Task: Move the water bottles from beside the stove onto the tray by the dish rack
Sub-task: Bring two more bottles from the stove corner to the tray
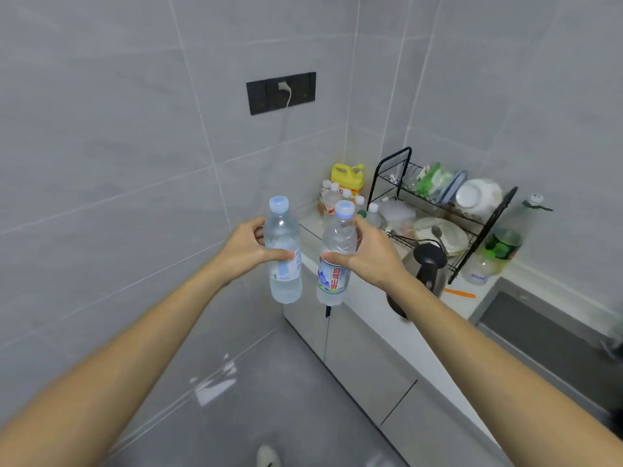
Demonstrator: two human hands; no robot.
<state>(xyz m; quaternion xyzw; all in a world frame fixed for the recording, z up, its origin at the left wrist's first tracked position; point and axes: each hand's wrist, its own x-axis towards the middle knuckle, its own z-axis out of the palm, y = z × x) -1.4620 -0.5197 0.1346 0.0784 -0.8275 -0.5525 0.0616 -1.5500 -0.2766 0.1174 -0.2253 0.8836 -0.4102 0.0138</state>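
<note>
Carry step in hand. Left hand (247, 251) is wrapped round the left bottle (284, 254), upright, held in the air; label print there too blurred to read. Right hand (374, 254) is wrapped round the right bottle (335, 261), label reading 迎驾山泉 in red. Both bottles are held short of the tabletop (401, 318). Tray by the dish rack (441, 210) cannot be made out among the bottles clustered there. Next move judged: a reach forward and right, with bottles set down upright beside those.
</note>
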